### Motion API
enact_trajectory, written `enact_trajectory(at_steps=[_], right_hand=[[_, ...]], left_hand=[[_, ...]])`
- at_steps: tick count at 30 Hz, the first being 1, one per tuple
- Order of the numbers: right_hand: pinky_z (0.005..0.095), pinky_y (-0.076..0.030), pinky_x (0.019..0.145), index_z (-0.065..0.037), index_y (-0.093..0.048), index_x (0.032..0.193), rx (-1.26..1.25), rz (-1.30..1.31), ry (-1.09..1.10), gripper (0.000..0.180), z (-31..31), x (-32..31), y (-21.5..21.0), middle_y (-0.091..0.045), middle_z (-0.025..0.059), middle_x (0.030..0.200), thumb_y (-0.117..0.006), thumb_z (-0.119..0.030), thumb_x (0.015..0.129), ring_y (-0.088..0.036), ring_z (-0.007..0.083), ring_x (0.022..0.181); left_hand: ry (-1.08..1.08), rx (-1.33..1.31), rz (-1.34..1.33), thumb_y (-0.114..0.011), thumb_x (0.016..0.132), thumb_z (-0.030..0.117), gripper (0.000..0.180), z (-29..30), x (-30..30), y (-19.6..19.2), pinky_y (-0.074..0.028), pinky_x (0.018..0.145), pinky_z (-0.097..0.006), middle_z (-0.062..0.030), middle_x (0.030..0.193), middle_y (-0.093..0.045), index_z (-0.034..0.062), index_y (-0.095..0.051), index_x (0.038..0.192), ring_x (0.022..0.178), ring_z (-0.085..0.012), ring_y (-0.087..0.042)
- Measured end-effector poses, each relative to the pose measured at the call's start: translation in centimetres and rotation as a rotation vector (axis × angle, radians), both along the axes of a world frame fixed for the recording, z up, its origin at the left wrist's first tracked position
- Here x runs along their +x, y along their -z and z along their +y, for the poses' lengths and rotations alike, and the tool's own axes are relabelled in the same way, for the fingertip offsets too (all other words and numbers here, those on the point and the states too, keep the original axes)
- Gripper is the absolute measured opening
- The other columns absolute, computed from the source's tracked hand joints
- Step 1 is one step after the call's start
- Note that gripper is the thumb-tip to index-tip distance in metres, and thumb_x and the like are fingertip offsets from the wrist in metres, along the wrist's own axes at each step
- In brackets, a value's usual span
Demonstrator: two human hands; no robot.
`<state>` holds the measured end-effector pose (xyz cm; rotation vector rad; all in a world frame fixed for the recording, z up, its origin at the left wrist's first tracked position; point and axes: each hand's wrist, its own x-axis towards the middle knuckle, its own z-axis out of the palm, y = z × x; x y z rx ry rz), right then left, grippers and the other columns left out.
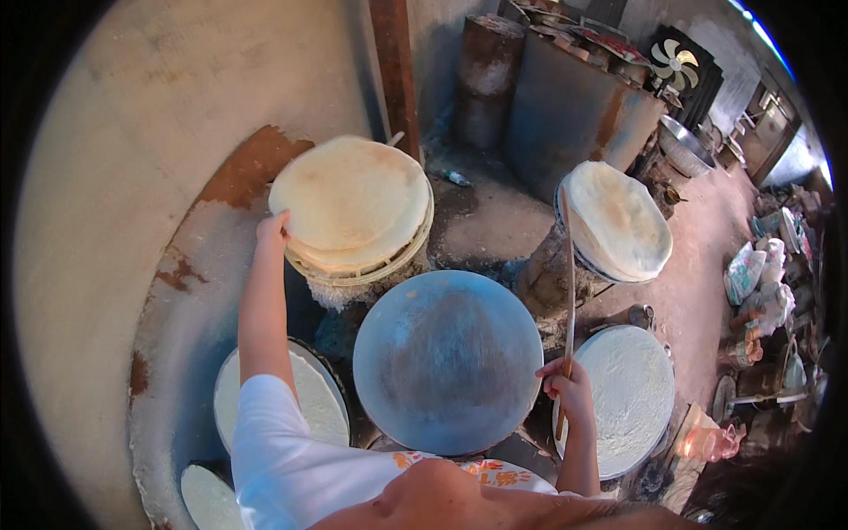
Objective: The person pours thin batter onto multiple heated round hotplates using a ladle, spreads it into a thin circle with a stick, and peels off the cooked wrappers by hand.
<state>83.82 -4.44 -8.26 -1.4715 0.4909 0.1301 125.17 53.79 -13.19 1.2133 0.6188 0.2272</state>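
Your left hand (275, 228) meets the left edge of the flatbread stack (358, 201), far left; finger opening: cannot tell. Your right hand (570, 387) grips the long stick (571, 305), right of the round pan (448, 362).

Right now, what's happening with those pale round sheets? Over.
Left grip at edge of left pale stack. Right grip holding wooden stick. Stick's upper end overlaps right pale stack in view. Round bluish pan close in front.
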Motion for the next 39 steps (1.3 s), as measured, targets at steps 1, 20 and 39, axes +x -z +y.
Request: enact_trajectory(at_steps=[1,20,39], right_hand=[[0.0222,-0.037,0.045,0.002,-0.055,0.086,-0.018,-0.002,0.052,0.025,0.7,0.2,-0.3,-0.061,0.0106,0.074,-0.039,0.009,0.069,-0.049,0.0105,0.052],[0.0262,-0.036,0.046,-0.002,-0.054,0.106,-0.416,-0.052,-0.15,0.02,-0.3,-1.4,0.1,-0.057,0.0051,0.066,-0.056,-0.011,0.089,-0.046,0.0106,0.048],[0.0188,-0.034,0.041,-0.012,-0.053,0.121,0.12,-0.02,-1.681,0.043,19.2,-28.6,2.7,-0.05,-0.0019,0.072,-0.063,-0.001,0.08,-0.042,0.0037,0.051]], left_hand=[[0.004,0.077,0.18,-0.074,0.076,0.01,0.023,-1.5,-1.0,1.0,-0.052,0.06,-0.037,-0.0085,0.09,-0.061,0.0038,-0.06,0.094,0.073,-0.02,-0.059],[-0.085,-0.036,0.069,-0.066,0.085,0.03,0.026,-16.0,-20.0,-1.2,-0.051,0.052,-0.03,-0.0025,0.07,-0.055,0.0073,-0.055,0.086,0.057,-0.0144,-0.056],[-0.915,0.458,0.66,-0.062,0.081,0.011,0.017,-35.7,-102.0,6.0,-0.051,0.069,-0.035,-0.0098,0.084,-0.064,0.0059,-0.065,0.097,0.078,-0.0215,-0.062]])
